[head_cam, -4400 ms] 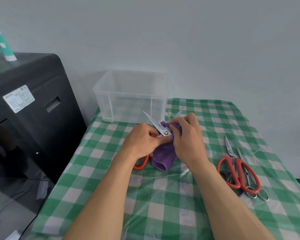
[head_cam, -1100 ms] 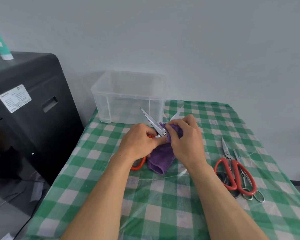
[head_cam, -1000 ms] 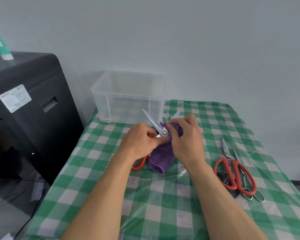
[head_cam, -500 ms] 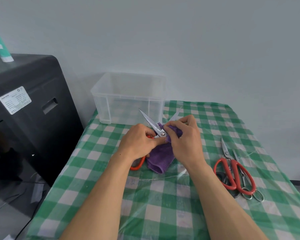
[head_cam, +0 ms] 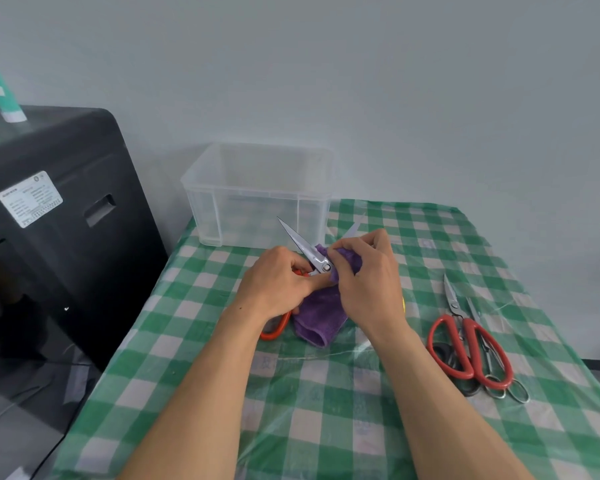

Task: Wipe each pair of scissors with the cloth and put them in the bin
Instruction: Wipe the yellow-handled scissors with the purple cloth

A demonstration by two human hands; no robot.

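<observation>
Holding the orange-handled scissors just above the green checked counter, the left grip is curled round the handles close to the pivot, back of the hand toward the camera, with one orange loop poking out below it. The blades are spread in a V, one pointing up toward the clear bin, and the other's tip just peeks out behind the right fingers. The right grip is closed too, pinching the purple cloth around that second blade right by the pivot screw. The rest of the cloth hangs down under both hands. Both forearms come in from the bottom edge, wrists close together. The bin sits at the back of the counter, just behind the hands. Off to the right there's a pile of red-handled scissors and an all-metal pair, well apart from the bin.
</observation>
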